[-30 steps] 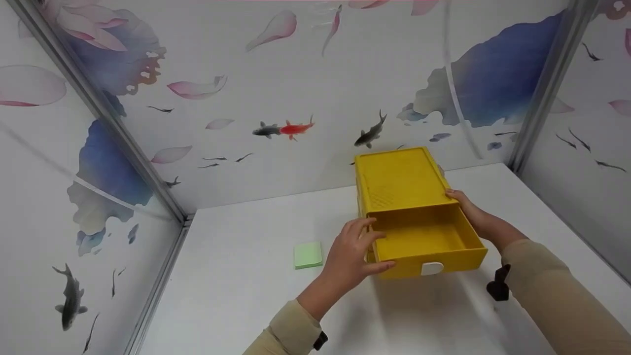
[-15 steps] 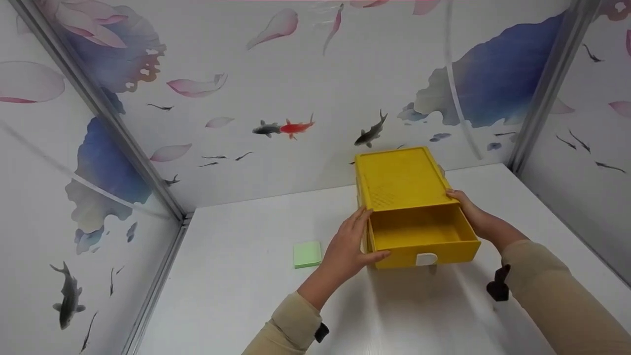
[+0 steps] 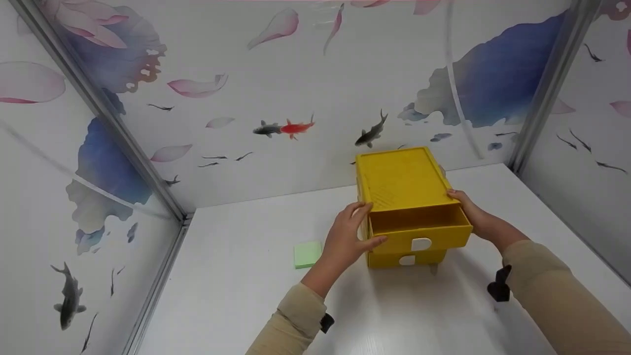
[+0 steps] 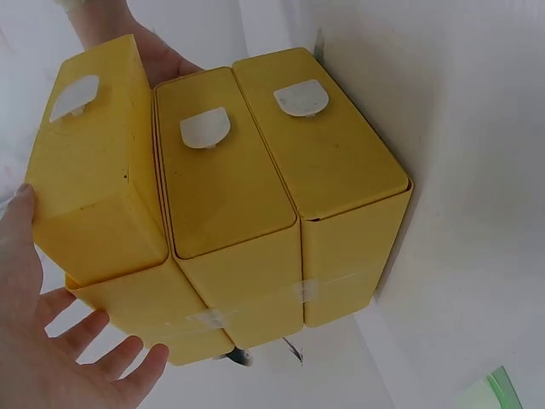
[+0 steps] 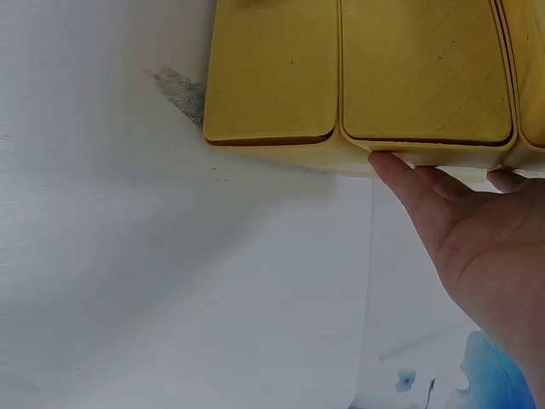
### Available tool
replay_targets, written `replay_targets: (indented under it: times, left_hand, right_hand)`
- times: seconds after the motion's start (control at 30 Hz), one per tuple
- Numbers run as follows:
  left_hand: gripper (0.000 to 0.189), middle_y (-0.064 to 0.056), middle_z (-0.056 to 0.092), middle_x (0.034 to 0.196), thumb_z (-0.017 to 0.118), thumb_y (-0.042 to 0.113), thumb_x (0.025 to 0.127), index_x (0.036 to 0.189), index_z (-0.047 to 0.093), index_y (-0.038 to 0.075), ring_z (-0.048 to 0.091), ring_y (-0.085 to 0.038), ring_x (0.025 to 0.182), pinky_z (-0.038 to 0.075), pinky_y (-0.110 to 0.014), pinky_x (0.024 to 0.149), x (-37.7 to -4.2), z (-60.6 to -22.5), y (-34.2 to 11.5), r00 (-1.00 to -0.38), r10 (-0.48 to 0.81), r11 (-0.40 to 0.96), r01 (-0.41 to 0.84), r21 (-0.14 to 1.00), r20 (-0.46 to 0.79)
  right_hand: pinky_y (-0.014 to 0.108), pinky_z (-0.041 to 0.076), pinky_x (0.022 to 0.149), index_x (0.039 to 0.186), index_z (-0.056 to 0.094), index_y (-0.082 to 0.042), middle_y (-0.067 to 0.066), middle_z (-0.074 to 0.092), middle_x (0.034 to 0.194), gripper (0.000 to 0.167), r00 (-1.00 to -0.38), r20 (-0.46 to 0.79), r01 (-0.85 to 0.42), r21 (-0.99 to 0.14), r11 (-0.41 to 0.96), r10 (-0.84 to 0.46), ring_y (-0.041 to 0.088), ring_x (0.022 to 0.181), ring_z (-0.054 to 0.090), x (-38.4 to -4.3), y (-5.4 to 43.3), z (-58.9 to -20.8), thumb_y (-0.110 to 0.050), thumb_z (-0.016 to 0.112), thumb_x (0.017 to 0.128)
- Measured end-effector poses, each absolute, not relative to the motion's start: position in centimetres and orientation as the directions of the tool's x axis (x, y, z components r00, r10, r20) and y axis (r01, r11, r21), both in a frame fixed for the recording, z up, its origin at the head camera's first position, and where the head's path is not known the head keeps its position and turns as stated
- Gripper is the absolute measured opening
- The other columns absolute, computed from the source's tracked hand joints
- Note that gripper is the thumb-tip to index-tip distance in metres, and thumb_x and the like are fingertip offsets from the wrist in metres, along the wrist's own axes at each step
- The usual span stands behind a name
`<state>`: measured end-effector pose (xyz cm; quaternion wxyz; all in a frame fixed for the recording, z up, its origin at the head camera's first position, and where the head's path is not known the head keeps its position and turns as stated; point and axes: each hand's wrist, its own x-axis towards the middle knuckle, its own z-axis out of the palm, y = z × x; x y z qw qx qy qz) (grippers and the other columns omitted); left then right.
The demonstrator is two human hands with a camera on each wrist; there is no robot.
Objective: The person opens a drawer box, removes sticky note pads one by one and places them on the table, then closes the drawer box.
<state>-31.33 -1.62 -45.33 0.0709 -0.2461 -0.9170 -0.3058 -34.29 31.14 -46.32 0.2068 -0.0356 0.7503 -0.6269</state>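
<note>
A yellow drawer cabinet (image 3: 402,177) of three stacked drawers stands on the white table. Its top drawer (image 3: 446,240) juts out partway, a white handle (image 3: 421,244) on its front. In the left wrist view, the middle drawer (image 4: 226,192) and bottom drawer (image 4: 341,153) sit closed. My left hand (image 3: 345,239) is at the cabinet's left side, thumb on the top drawer's front edge and fingers spread along the side. My right hand (image 3: 475,214) rests against the right side with extended fingers; in the right wrist view its fingertips touch the cabinet wall.
A light green pad of sticky notes (image 3: 306,255) lies on the table (image 3: 236,286) left of the cabinet. Behind stands a white wall (image 3: 315,88) printed with fish and petals. Metal posts (image 3: 547,84) mark the corners.
The top drawer has slid back toward the cabinet, baring the front of a lower drawer. My left hand has moved slightly up and away with it; my right hand stays in place.
</note>
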Motion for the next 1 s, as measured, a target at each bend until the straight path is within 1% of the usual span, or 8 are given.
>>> replay_targets:
  times: [0.23, 0.43, 0.53, 0.6, 0.7, 0.83, 0.93, 1.0]
  left_hand:
    - [0.067, 0.006, 0.04, 0.146, 0.074, 0.054, 0.08, 0.139, 0.052, 0.03, 0.036, -0.018, 0.135, 0.034, -0.037, 0.108, -32.5, -45.4, -1.5, -0.873, 0.389, 0.674, 0.488, 0.554, 0.295]
    - [0.057, 0.007, 0.036, 0.152, 0.076, 0.049, 0.081, 0.13, 0.058, 0.027, 0.03, -0.018, 0.14, 0.032, -0.038, 0.109, -33.2, -45.3, -1.2, -0.877, 0.376, 0.66, 0.479, 0.579, 0.299]
    - [0.053, 0.008, 0.034, 0.154, 0.076, 0.047, 0.082, 0.126, 0.06, 0.023, 0.024, -0.017, 0.143, 0.029, -0.039, 0.111, -33.5, -45.1, -1.0, -0.87, 0.386, 0.666, 0.493, 0.56, 0.306]
    - [0.05, 0.008, 0.035, 0.154, 0.075, 0.046, 0.083, 0.124, 0.062, 0.022, 0.023, -0.016, 0.144, 0.028, -0.04, 0.111, -33.8, -45.1, -1.0, -0.857, 0.397, 0.674, 0.514, 0.53, 0.328]
    - [0.047, 0.005, 0.04, 0.151, 0.074, 0.044, 0.084, 0.122, 0.064, 0.02, 0.028, -0.016, 0.142, 0.031, -0.038, 0.11, -34.1, -45.2, -0.9, -0.825, 0.408, 0.683, 0.56, 0.469, 0.39]
    - [0.042, 0.0, 0.048, 0.146, 0.074, 0.041, 0.084, 0.118, 0.066, 0.017, 0.04, -0.017, 0.136, 0.036, -0.033, 0.106, -34.5, -45.7, -0.9, -0.761, 0.419, 0.685, 0.623, 0.378, 0.495]
    - [0.039, -0.002, 0.053, 0.14, 0.074, 0.039, 0.084, 0.115, 0.067, 0.016, 0.049, -0.017, 0.129, 0.04, -0.029, 0.102, -34.7, -45.9, -0.9, -0.711, 0.421, 0.688, 0.655, 0.313, 0.564]
    - [0.037, -0.003, 0.056, 0.136, 0.074, 0.039, 0.084, 0.113, 0.068, 0.015, 0.053, -0.016, 0.124, 0.042, -0.027, 0.099, -34.9, -46.0, -0.9, -0.678, 0.422, 0.693, 0.669, 0.267, 0.602]
  right_hand:
    - [0.03, 0.052, 0.082, 0.146, 0.015, 0.001, 0.0, 0.058, 0.108, 0.083, -0.907, -0.283, 0.234, -0.954, 0.188, -0.311, 0.012, 0.091, 0.064, -34.3, 31.1, -46.3, -0.066, 0.015, 0.097]
    - [0.032, 0.051, 0.083, 0.151, 0.007, -0.002, -0.002, 0.058, 0.107, 0.088, -0.901, -0.327, 0.282, -0.941, 0.19, -0.285, 0.011, 0.091, 0.062, -34.4, 30.8, -46.2, -0.068, 0.018, 0.095]
    - [0.034, 0.049, 0.084, 0.153, 0.002, -0.003, -0.002, 0.057, 0.11, 0.09, -0.898, -0.344, 0.298, -0.934, 0.197, -0.275, 0.011, 0.093, 0.061, -34.5, 30.8, -46.1, -0.069, 0.018, 0.094]
    - [0.035, 0.049, 0.085, 0.153, 0.003, -0.002, -0.002, 0.057, 0.109, 0.09, -0.897, -0.351, 0.309, -0.933, 0.187, -0.268, 0.011, 0.093, 0.061, -34.5, 30.7, -46.2, -0.069, 0.019, 0.094]
    - [0.037, 0.049, 0.085, 0.152, 0.003, -0.003, -0.002, 0.056, 0.109, 0.088, -0.903, -0.344, 0.305, -0.935, 0.18, -0.256, 0.011, 0.093, 0.059, -34.6, 30.6, -46.3, -0.067, 0.02, 0.095]
    - [0.044, 0.047, 0.091, 0.153, 0.002, -0.002, 0.014, 0.049, 0.127, 0.089, -0.909, -0.333, 0.277, -0.932, 0.234, -0.25, 0.018, 0.105, 0.055, -34.7, 30.6, -46.4, -0.067, 0.016, 0.095]
    - [0.052, 0.041, 0.098, 0.152, 0.0, 0.001, 0.029, 0.031, 0.145, 0.092, -0.903, -0.338, 0.275, -0.93, 0.245, -0.266, 0.033, 0.122, 0.045, -34.7, 30.6, -46.4, -0.068, 0.013, 0.094]
    - [0.055, 0.038, 0.1, 0.152, -0.001, 0.002, 0.032, 0.02, 0.151, 0.092, -0.898, -0.342, 0.281, -0.93, 0.238, -0.276, 0.04, 0.13, 0.036, -34.7, 30.6, -46.4, -0.068, 0.012, 0.093]
